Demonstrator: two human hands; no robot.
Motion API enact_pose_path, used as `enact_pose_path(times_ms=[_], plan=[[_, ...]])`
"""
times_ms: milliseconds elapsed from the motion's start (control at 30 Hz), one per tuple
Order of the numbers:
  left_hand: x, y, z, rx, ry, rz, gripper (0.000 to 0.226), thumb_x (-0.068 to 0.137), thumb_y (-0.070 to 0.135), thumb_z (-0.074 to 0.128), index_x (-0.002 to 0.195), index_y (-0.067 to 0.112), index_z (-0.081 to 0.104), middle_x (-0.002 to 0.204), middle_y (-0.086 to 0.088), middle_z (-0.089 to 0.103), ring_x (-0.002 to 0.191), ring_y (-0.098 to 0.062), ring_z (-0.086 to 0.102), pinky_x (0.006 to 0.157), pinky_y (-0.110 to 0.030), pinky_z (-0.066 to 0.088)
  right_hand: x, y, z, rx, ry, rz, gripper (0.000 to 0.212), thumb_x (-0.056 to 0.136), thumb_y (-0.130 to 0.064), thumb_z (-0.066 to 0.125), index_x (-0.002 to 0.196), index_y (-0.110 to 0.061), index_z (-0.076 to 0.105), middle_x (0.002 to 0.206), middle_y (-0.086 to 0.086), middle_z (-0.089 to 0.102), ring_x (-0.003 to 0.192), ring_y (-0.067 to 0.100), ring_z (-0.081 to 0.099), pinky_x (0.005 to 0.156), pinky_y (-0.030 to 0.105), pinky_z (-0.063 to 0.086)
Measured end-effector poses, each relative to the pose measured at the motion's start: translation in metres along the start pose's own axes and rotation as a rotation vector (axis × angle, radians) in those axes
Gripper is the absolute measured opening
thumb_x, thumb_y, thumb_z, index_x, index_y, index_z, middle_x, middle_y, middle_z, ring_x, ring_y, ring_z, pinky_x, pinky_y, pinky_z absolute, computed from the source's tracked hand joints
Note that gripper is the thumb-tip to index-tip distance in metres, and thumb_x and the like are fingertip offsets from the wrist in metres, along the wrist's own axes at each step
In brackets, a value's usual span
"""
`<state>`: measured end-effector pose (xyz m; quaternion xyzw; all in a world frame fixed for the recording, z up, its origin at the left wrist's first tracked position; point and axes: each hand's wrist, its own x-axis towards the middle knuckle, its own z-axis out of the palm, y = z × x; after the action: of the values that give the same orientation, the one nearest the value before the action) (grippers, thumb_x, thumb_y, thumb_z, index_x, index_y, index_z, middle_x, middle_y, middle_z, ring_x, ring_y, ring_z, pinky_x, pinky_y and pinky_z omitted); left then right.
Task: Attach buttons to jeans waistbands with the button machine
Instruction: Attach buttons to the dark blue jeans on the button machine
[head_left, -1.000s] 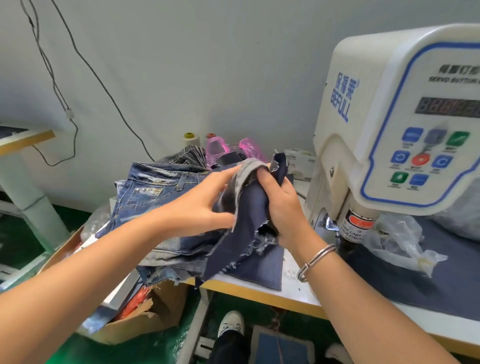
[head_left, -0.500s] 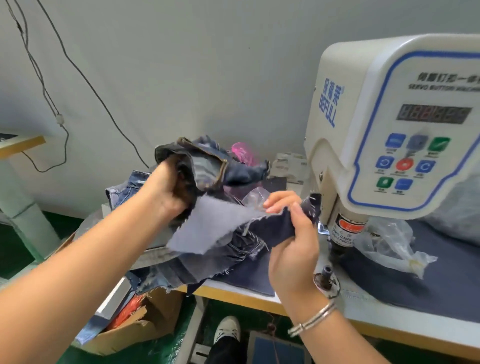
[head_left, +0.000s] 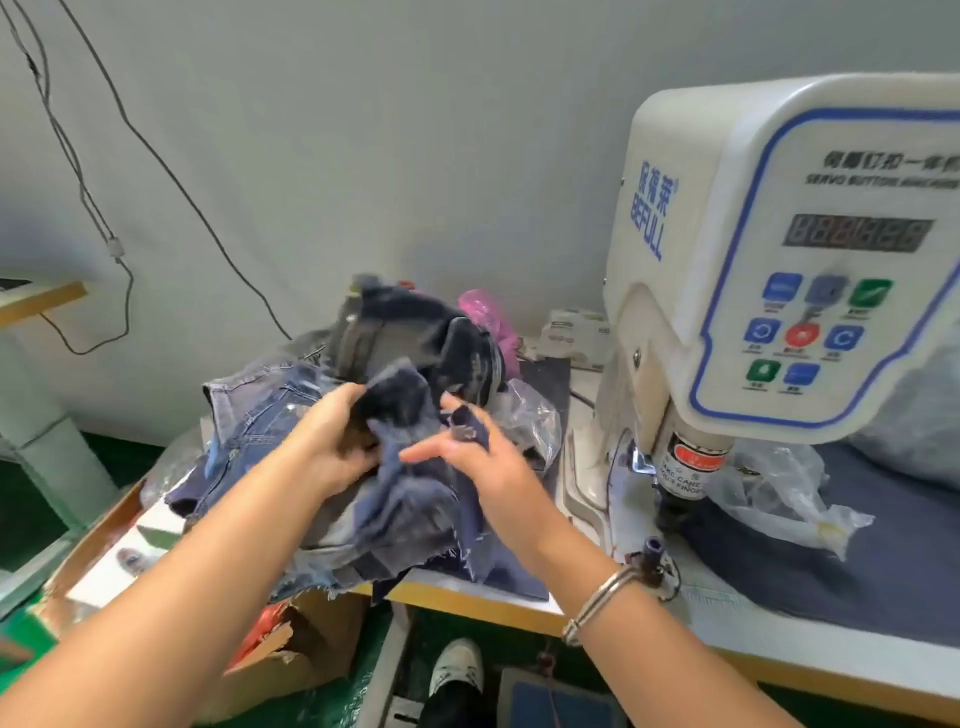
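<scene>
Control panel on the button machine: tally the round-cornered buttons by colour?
On the control panel of the button machine:
Blue: 4
Green: 2
Grey-blue: 1
Red: 1
Total: 8

white table (head_left: 519, 597) bears button machine (head_left: 753, 270), denim pile (head_left: 395, 499), plastic bags (head_left: 779, 493).

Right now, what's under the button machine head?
Under the button machine head: its press post with the red warning label, crumpled clear plastic and dark denim. No waistband there. The anvil below the post is hidden.
</scene>
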<state>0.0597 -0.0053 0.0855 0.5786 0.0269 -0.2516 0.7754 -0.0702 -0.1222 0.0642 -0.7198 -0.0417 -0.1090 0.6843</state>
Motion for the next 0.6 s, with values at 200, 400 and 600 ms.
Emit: enact_pose_path(times_ms=[200, 400, 600], plan=[[-0.004, -0.003, -0.004, 0.229, -0.043, 0.117, 0.044, 0.081, -0.013, 0.038, 0.102, 0.022, 0.056, 0.087, -0.005, 0.069, 0.072, -0.017, 0.065, 0.051, -0.026, 0.05, -0.002, 0.026, 0.002, 0.084, 0.155, 0.095, 0.035, 0.083, -0.027, 0.048, 0.091, -0.002, 0.07, 0.082, 0.002, 0.071, 0.094, 0.013, 0.064, 0.103, 0.033, 0.043], [-0.014, 0.019, -0.012, 0.709, -0.064, 0.424, 0.071, 0.082, -0.007, 0.053, 0.141, 0.029, 0.04, 0.129, -0.004, 0.042, 0.112, -0.019, 0.048, 0.09, -0.031, 0.041, 0.018, -0.008, -0.027, 0.068, 0.231, -0.111, 0.035, 0.088, -0.026, 0.046, 0.065, -0.019, 0.072, 0.062, 0.002, 0.059, 0.055, 0.012, 0.051, 0.06, 0.022, 0.044], [-0.041, 0.0, -0.022, 1.435, -0.328, 0.88, 0.06, 0.077, 0.037, 0.057, 0.129, 0.051, 0.031, 0.114, 0.023, 0.049, 0.115, -0.001, 0.04, 0.1, -0.03, 0.017, 0.058, -0.015, -0.021, 0.087, 0.025, 0.13, 0.049, 0.103, -0.021, 0.029, 0.073, -0.002, 0.063, 0.079, 0.022, 0.063, 0.065, 0.021, 0.06, 0.068, 0.025, 0.051]])
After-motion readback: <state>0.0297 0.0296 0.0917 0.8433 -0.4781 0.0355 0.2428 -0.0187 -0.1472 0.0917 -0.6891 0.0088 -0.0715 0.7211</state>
